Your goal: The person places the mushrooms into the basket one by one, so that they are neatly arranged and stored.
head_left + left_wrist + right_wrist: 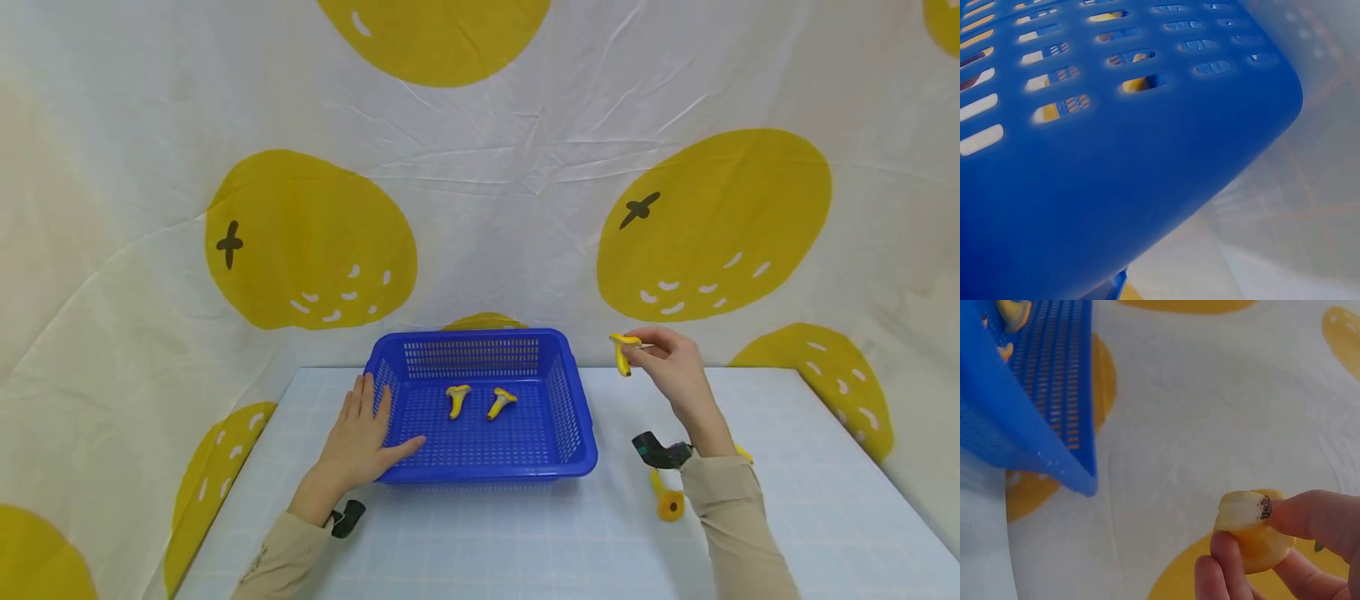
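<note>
Fingers (1227, 551) of the right hand (670, 367) pinch a yellow mushroom-shaped piece (622, 357); the left hand (358, 443), spread, touches a blue slotted plastic basket (495, 474).

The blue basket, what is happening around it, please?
A person's right hand pinches a yellow chanterelle-like mushroom in the air, to the right of the blue basket. The left hand rests at the basket's left rim. Two similar mushrooms lie inside; more yellow pieces lie by the right sleeve.
</note>
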The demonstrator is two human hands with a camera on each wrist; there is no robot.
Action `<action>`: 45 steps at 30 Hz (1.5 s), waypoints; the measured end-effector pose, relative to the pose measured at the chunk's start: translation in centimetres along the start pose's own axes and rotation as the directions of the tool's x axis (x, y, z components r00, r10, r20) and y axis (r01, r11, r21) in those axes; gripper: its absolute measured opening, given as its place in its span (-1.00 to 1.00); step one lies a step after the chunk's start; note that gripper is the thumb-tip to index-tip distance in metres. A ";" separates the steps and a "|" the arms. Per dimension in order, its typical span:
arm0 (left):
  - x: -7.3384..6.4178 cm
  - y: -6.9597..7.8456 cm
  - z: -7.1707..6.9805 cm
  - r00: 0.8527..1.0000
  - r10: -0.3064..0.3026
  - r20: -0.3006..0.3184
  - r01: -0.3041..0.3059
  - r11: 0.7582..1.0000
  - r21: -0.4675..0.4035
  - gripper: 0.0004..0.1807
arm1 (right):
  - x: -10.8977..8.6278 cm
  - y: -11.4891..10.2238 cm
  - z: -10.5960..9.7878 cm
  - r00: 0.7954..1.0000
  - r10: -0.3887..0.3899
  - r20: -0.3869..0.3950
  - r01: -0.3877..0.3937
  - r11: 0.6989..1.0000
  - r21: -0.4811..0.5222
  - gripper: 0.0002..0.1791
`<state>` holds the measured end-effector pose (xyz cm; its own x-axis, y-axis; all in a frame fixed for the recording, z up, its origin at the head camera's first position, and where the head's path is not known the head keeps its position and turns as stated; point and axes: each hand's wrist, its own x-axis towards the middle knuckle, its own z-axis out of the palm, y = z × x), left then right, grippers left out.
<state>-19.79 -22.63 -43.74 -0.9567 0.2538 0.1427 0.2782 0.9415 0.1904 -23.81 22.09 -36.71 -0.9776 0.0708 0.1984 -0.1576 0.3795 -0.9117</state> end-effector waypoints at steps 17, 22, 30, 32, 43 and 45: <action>0.1 0.1 -0.2 1.000 -0.005 0.008 0.005 1.000 -0.004 0.27 | 3.5 -3.5 6.9 0.991 -0.085 0.106 0.073 0.991 0.111 -0.68; 0.1 0.0 0.0 1.000 -0.009 0.015 0.009 1.000 -0.005 0.28 | 3.9 -4.6 9.4 0.983 -0.113 0.145 0.093 0.986 0.137 -0.70; 0.2 -0.1 0.1 1.000 -0.008 0.013 0.008 1.000 0.002 0.29 | 5.0 -6.0 14.5 0.979 -0.105 0.174 0.081 0.986 0.143 -0.71; 0.2 -0.2 0.0 1.000 -0.013 0.012 0.013 1.000 0.004 0.29 | 5.3 -6.3 16.0 0.978 -0.098 0.185 0.072 0.988 0.140 -0.71; 0.3 -0.2 0.2 1.000 -0.011 0.006 0.011 1.000 -0.006 0.28 | 5.2 -6.0 22.5 0.974 -0.095 0.205 0.079 0.994 0.082 -0.76; 0.3 -0.2 0.2 1.000 -0.009 0.003 0.009 1.000 -0.009 0.28 | 5.1 -5.9 23.3 0.974 -0.094 0.208 0.081 0.994 0.072 -0.78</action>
<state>-20.13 -22.68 -43.92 -0.9593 0.2463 0.1381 0.2706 0.9416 0.2006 -31.11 -1.26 -38.67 -0.9660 -0.1587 0.2040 -0.2455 0.3169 -0.9161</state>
